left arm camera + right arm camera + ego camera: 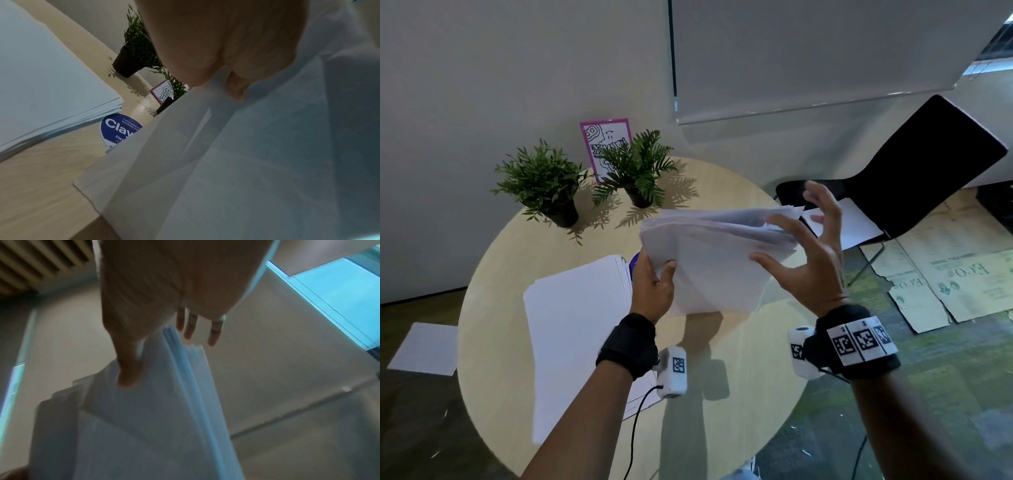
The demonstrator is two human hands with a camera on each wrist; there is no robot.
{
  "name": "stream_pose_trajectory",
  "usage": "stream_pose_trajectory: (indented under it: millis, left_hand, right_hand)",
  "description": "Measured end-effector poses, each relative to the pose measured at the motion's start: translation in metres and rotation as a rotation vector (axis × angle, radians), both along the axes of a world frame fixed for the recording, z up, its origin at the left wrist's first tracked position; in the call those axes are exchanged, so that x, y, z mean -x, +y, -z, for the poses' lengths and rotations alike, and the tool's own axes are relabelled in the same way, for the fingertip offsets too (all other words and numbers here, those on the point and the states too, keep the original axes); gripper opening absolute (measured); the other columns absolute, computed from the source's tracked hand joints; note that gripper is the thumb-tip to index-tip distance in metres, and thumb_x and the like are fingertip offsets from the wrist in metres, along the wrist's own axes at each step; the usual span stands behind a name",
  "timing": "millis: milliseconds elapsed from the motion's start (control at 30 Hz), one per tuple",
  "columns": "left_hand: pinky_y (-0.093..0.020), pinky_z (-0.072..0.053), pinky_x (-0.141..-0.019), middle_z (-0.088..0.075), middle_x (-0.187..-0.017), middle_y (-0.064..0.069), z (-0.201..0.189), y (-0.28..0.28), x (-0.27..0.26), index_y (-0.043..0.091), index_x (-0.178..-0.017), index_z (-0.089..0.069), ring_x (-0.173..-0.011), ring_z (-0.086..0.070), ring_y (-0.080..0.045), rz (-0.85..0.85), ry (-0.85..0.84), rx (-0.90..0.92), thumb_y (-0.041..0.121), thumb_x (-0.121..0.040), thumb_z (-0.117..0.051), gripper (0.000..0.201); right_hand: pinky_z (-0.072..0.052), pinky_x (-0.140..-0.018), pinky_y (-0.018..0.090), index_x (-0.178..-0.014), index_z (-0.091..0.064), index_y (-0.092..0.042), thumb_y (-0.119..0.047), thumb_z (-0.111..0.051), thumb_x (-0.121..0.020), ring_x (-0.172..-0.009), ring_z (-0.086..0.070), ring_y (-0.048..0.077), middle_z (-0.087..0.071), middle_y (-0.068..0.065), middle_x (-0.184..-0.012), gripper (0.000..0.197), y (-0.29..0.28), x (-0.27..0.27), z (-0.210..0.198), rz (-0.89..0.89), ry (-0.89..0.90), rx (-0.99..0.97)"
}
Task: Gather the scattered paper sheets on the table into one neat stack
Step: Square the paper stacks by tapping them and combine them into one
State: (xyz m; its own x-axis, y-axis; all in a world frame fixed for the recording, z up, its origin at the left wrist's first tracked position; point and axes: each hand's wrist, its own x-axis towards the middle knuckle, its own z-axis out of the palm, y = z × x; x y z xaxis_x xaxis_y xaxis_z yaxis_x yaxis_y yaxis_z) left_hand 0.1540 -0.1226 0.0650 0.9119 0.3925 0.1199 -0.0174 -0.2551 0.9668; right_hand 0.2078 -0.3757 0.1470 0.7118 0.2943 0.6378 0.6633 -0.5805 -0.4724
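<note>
We lift a loose bundle of sheets above the round table

Head view: our left hand (652,286) pinches the bundle (709,260) at its near-left corner; our right hand (813,255), fingers spread, touches its right edge. Left wrist view: a second stack (47,91) lies on the table (41,186). Right wrist view: the thumb presses the fanned sheets.

A loose, fanned bundle of white sheets (709,260) is held above the round table (739,394); another white stack (578,329) lies flat left of it.
</note>
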Motion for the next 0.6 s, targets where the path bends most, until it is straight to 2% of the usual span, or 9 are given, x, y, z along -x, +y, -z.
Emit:
stream_pose_trajectory:
  millis: [67,200,300,367,433,500,567,600]
  left_hand:
    - [-0.002,-0.043,-0.08,-0.057,-0.12,-0.009,-0.001,0.0,0.001,-0.005,-0.133,-0.047,-0.109,-0.054,-0.018,0.004,0.001,0.007,-0.004,-0.094,-0.056,0.04]
    - [-0.001,-0.042,-0.081,-0.058,-0.122,-0.009,-0.002,0.001,0.002,-0.005,-0.133,-0.047,-0.11,-0.054,-0.018,0.008,-0.011,0.008,-0.002,-0.095,-0.056,0.039]
    - [0.0,-0.041,-0.078,-0.058,-0.12,-0.007,-0.004,-0.002,0.001,-0.007,-0.131,-0.049,-0.107,-0.054,-0.016,-0.007,-0.015,0.0,-0.003,-0.094,-0.057,0.037]
    - [0.001,-0.041,-0.078,-0.058,-0.119,-0.007,-0.005,-0.002,0.002,-0.007,-0.13,-0.05,-0.105,-0.054,-0.009,-0.017,-0.018,-0.002,-0.004,-0.094,-0.057,0.037]
    - [0.0,-0.042,-0.08,-0.058,-0.12,-0.007,-0.005,-0.002,0.002,-0.005,-0.131,-0.049,-0.103,-0.054,-0.001,-0.02,-0.022,0.011,-0.002,-0.094,-0.057,0.038]
    - [-0.002,-0.043,-0.082,-0.059,-0.122,-0.006,-0.004,-0.001,0.001,-0.002,-0.133,-0.049,-0.104,-0.055,0.0,-0.021,-0.013,0.037,-0.001,-0.095,-0.058,0.039]
    - [-0.004,-0.045,-0.084,-0.059,-0.123,-0.004,-0.004,-0.001,0.001,0.001,-0.134,-0.049,-0.107,-0.057,-0.004,-0.024,0.001,0.065,0.001,-0.095,-0.058,0.039]
    - [-0.005,-0.045,-0.084,-0.06,-0.123,-0.003,-0.005,-0.002,0.001,0.002,-0.134,-0.05,-0.108,-0.057,-0.007,-0.025,0.005,0.073,0.001,-0.095,-0.058,0.039]
  right_hand:
    - [-0.039,-0.102,0.053,-0.113,-0.072,-0.022,-0.038,-0.088,-0.071,-0.138,-0.035,0.036,-0.031,0.021,-0.151,0.047,-0.006,-0.007,-0.011,-0.04,0.028,0.175]
    - [-0.038,-0.099,0.05,-0.108,-0.071,-0.028,-0.041,-0.085,-0.071,-0.136,-0.034,0.034,-0.031,0.01,-0.153,0.042,-0.006,-0.018,-0.028,-0.12,0.07,0.432]
    - [-0.042,-0.089,0.046,-0.094,-0.07,-0.022,-0.038,-0.084,-0.072,-0.121,-0.049,0.031,-0.05,0.003,-0.137,0.03,-0.002,-0.023,-0.033,-0.109,0.101,0.474]
    - [-0.043,-0.082,0.04,-0.077,-0.063,-0.019,-0.042,-0.085,-0.071,-0.105,-0.057,0.025,-0.061,-0.004,-0.114,0.033,-0.005,-0.025,-0.032,-0.058,0.14,0.385]
    - [-0.046,-0.078,0.036,-0.07,-0.052,-0.017,-0.045,-0.086,-0.07,-0.089,-0.06,0.018,-0.063,-0.008,-0.094,0.044,-0.01,-0.025,-0.025,0.028,0.189,0.211]
    - [-0.05,-0.073,0.032,-0.083,-0.051,-0.016,-0.041,-0.089,-0.068,-0.078,-0.065,0.017,-0.065,-0.006,-0.083,0.048,-0.011,-0.023,-0.012,0.079,0.303,-0.065]
    - [-0.054,-0.073,0.026,-0.109,-0.053,-0.019,-0.033,-0.093,-0.065,-0.079,-0.069,0.016,-0.071,0.0,-0.09,0.061,-0.01,-0.019,0.003,0.082,0.496,-0.316]
    - [-0.055,-0.075,0.024,-0.117,-0.054,-0.024,-0.03,-0.093,-0.065,-0.082,-0.07,0.015,-0.072,0.0,-0.097,0.065,-0.009,-0.018,0.014,0.078,0.563,-0.371]
